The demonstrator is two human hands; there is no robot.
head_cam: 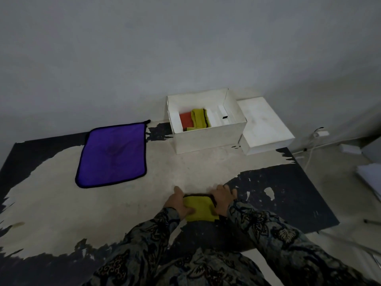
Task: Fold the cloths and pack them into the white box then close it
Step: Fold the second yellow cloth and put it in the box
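A folded yellow-green cloth (199, 209) with a dark hem lies on the worn surface near me. My left hand (180, 204) grips its left edge, thumb on top. My right hand (222, 200) grips its right edge, fingers curled over the hem. A purple cloth (113, 154) with black trim lies flat and unfolded to the left. The white box (208, 137) stands open at the back; inside it lie a red cloth (186, 120) and a yellow-green cloth (200, 117). The white lid (266, 124) rests to the right of the box, touching it.
The surface is a black mat (288, 195) worn pale in the middle, set against a grey wall. A white cable and plug (318, 134) lie on the floor at the right, with pale flat objects (371, 176) at the right edge.
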